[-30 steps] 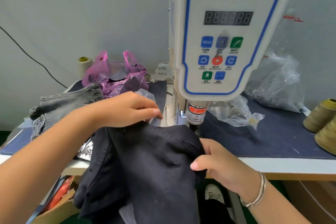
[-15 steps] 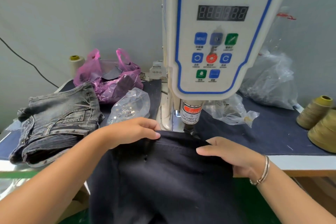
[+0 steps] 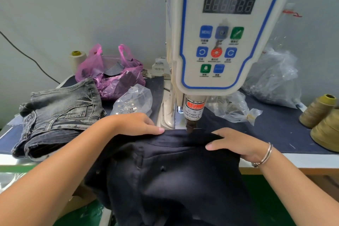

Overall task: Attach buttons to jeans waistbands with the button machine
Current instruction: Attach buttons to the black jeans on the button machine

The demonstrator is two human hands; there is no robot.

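**Two hands setting a waistband under the press head**

Two hands hold the dark jeans (image 3: 174,176) at the front edge of the table (image 3: 293,159); the waistband (image 3: 183,138) lies flat across the bed of the button machine (image 3: 220,29), its upper edge directly below the punch (image 3: 190,127), which appears to touch or nearly touch the cloth; the rest of the garment hangs off the table toward the person. The left hand (image 3: 135,124) lies on the band to the left of the punch, fingers extended and pressing, not curled round anything; the right hand (image 3: 233,143) lies to the right, fingers likewise straight and flat on the cloth, a bangle (image 3: 266,154) at the wrist. The step in hand is judged to be positioning, with no button yet visible at the punch; the next move calls for holding the band taut and still, fingertips kept clear of the punch, while the machine is triggered; the warning label (image 3: 194,110) on the head concerns fingers.

Beyond the work: a clear bag (image 3: 134,101) holding small metallic pieces, probably buttons; a pink bag (image 3: 110,73) containing dark scraps; further clear bags (image 3: 271,79) to the right, contents not discernible; grey jeans (image 3: 58,115) folded at left; spools of thread (image 3: 319,110) at right.
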